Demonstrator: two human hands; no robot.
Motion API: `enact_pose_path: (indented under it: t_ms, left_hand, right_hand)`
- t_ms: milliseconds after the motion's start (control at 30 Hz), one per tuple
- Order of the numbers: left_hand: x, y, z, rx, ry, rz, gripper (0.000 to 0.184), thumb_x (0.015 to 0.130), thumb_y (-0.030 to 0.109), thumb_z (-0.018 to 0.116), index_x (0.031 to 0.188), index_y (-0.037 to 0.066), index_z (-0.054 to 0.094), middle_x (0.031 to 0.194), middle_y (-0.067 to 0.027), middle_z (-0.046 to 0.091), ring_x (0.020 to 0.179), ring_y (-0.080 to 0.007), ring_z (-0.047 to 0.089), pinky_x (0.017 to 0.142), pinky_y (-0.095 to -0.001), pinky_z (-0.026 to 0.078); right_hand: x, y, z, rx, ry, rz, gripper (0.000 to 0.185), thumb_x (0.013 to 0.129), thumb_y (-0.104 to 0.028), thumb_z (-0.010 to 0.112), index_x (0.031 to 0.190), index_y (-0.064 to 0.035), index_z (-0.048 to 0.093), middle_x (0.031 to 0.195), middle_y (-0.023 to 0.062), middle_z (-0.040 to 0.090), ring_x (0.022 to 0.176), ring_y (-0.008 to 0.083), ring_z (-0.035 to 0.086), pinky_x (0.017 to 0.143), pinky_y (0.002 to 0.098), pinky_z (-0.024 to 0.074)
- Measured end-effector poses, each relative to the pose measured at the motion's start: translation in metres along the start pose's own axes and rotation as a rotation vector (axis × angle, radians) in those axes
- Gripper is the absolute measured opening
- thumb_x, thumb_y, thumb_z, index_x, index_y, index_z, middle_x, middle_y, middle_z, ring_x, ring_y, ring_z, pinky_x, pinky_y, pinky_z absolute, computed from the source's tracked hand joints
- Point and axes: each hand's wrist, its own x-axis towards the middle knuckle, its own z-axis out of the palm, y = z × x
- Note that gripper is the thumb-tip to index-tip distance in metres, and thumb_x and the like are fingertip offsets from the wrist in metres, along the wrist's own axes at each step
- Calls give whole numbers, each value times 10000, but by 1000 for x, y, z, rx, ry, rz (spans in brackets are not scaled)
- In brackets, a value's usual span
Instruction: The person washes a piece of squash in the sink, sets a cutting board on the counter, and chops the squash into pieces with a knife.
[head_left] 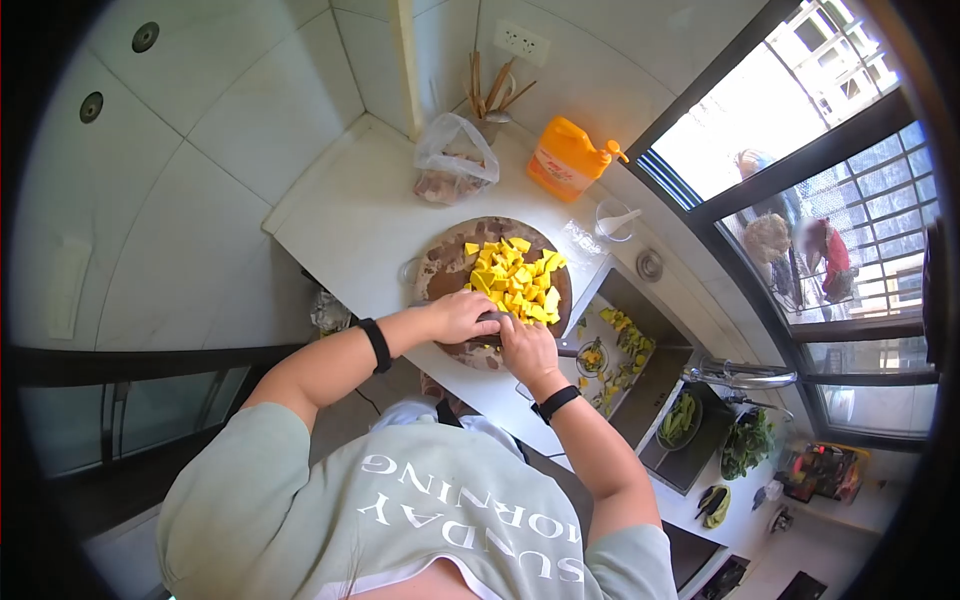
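On a round wooden chopping board (440,262) lies a heap of yellow chunks (515,280), which look like cut pumpkin. My left hand (462,317) rests at the board's near side, its fingers curled in; what is under them is hidden. Close beside it, my right hand (530,350) is closed around a knife (567,348), whose dark handle end sticks out to the right. Most of the blade is covered by my hands. Both hands are just below the yellow heap.
A sink (640,388) with yellow-green scraps lies to the right; a faucet (740,375) and leafy greens (748,440) are beyond. Behind the board stand a plastic bag (456,165), an orange jug (570,160) and a clear bowl (614,220).
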Motion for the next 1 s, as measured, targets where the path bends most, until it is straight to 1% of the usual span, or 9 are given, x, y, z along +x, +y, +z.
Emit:
enact_pose_path:
  t_ms: [100,133,167,200,333,367,467,667,1000]
  left_hand:
    - [28,-6,-36,-187,-242,-203,395,951,397,506,964,45,684,1005,-196,664,945,-353,629,840,-439,494]
    - [35,-20,-43,-211,-129,-224,372,960,378,509,993,46,676,999,-163,679,941,-312,644,828,-411,499]
    - [40,-38,-47,-397,17,-276,386,985,376,503,1038,24,650,973,-130,676,896,-249,634,806,-376,493]
    - [45,-49,-55,-362,164,-287,371,993,350,503,1079,16,640,988,-104,675,915,-215,631,841,-341,494]
    - [73,-70,-54,3,119,-412,449,940,448,548,1200,89,618,1166,-151,626,1088,-292,587,945,-397,462]
    - [84,-68,-46,31,33,-438,501,915,509,540,1255,146,600,1318,-164,535,1228,-343,485,1025,-424,398]
    - [120,-53,-14,140,21,-408,559,908,553,514,1326,184,551,1412,-152,449,1301,-363,396,1086,-452,322]
    - [163,-50,19,121,-115,-422,612,872,620,510,1381,280,493,1494,-126,350,1364,-387,289,1109,-556,232]
    - [135,-66,24,198,-130,-379,569,859,442,565,1369,201,492,1415,-63,416,1330,-303,335,1067,-557,295]
  right_hand:
    - [-7,14,-7,40,-52,100,204,753,-190,650,906,-103,545,745,86,637,672,283,648,628,414,495]
    - [-13,20,-8,52,-89,176,301,717,-253,718,924,-101,561,748,95,645,679,302,652,617,444,502]
    - [-13,22,-36,126,-159,308,180,762,-140,641,928,-119,574,770,100,663,745,318,665,642,443,518]
    - [-13,30,-45,135,-226,471,159,800,-147,628,959,-143,619,795,113,678,765,321,670,670,441,522]
    - [-17,82,-22,237,86,773,198,853,-177,593,1039,-150,659,888,169,690,844,368,660,726,459,519]
    - [-11,91,-18,226,75,841,210,861,-187,586,1051,-127,652,907,176,687,863,379,655,741,467,520]
    - [-5,108,4,131,104,938,211,869,-196,582,1046,-105,651,918,188,683,872,382,653,748,468,522]
    - [-17,76,41,-5,-38,913,332,917,-229,542,1244,-224,598,873,132,654,769,351,668,657,465,536]
    - [-4,12,62,285,-35,938,436,877,-173,588,1307,-113,544,941,189,661,853,374,653,749,475,522]
